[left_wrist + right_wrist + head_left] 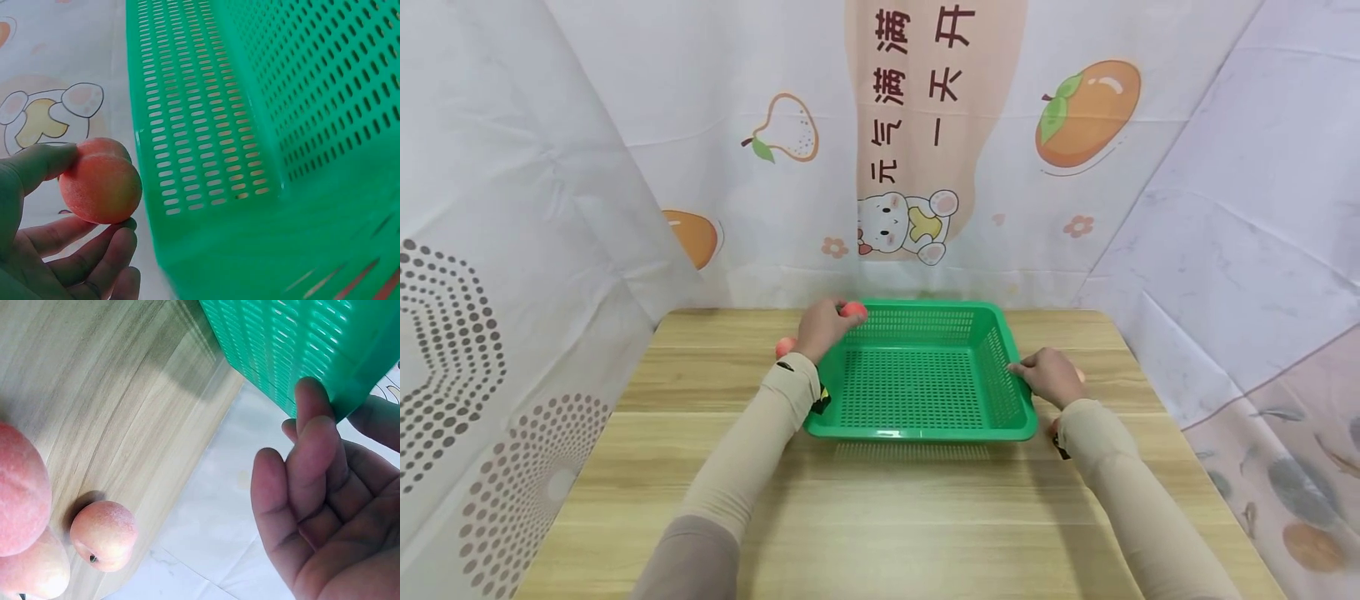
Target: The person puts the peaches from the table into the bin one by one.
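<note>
My left hand (822,327) pinches a red peach (853,311) between thumb and fingers at the back left corner of a green plastic basket (917,434). The left wrist view shows this peach (101,187) just outside the basket's rim. On the opposite side, my right hand (1051,377) grips the right rim of the basket. Up close, the thumb lies on one side of the basket wall (325,350) and the fingers on the other. The basket's perforated floor has nothing on it.
Another peach (786,347) lies left of the basket, partly behind the left wrist. Right of the basket, beyond my right hand, several peaches (104,535) rest on the wooden table (880,525). A printed curtain (715,125) hangs along the table's back edge.
</note>
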Tool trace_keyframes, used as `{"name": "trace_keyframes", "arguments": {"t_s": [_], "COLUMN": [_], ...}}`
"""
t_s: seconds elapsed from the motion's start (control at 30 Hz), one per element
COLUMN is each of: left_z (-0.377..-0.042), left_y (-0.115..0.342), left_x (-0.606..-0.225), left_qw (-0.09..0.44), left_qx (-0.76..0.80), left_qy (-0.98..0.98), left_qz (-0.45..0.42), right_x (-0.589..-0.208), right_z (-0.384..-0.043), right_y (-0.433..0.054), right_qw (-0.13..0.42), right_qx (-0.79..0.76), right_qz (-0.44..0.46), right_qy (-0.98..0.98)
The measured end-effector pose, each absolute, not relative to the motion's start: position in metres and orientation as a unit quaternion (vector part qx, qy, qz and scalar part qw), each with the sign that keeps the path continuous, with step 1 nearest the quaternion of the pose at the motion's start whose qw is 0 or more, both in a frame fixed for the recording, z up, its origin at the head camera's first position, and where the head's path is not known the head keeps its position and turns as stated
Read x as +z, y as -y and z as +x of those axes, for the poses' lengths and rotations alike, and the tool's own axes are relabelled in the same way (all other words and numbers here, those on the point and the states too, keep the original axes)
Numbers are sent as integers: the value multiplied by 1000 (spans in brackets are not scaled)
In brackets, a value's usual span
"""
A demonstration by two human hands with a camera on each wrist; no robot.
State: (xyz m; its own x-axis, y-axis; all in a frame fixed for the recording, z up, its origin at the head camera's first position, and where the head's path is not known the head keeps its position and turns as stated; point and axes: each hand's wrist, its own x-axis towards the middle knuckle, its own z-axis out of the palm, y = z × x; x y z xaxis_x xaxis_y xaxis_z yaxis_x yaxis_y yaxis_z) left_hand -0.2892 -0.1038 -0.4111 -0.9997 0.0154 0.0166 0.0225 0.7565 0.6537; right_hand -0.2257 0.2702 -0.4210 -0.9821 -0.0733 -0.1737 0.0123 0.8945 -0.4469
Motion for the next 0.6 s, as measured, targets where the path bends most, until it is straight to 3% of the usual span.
{"name": "trace_keyframes", "arguments": {"t_s": [0.33, 0.6], "left_z": [-293, -292], "left_y": [92, 81], "left_x": [-423, -431], "left_qw": [-30, -85], "left_qx": [-299, -280], "left_qy": [952, 956], "left_qz": [-51, -34], "right_x": [-421, -419], "right_z": [-225, -223], "right_y": [-268, -265], "right_qw": [95, 94], "right_qx": [-195, -189], "right_qz": [-3, 19], "right_qy": [-976, -977]}}
